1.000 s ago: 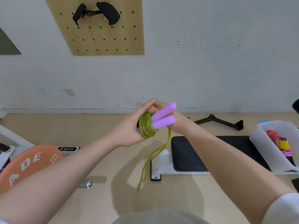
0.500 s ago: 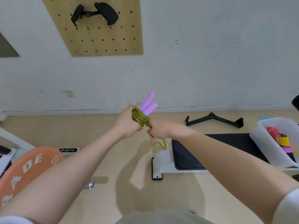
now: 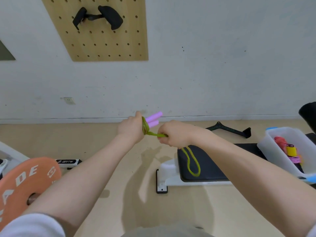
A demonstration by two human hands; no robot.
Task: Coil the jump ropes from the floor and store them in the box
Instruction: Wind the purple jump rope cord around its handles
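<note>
Left hand (image 3: pixel 131 128) grips coiled green rope (image 3: pixel 145 127); right hand (image 3: pixel 172 134) pulls tail tight. Box (image 3: pixel 280 151) probably holds others; stowing remains.

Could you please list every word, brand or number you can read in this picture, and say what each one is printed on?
"ADE": white letters on the orange weight plate; the rest of its text is cut off or hidden.
"BRTW": white letters on the black label on the floor equipment beyond the plate.
Yellow tag in the box: no readable text.
</note>
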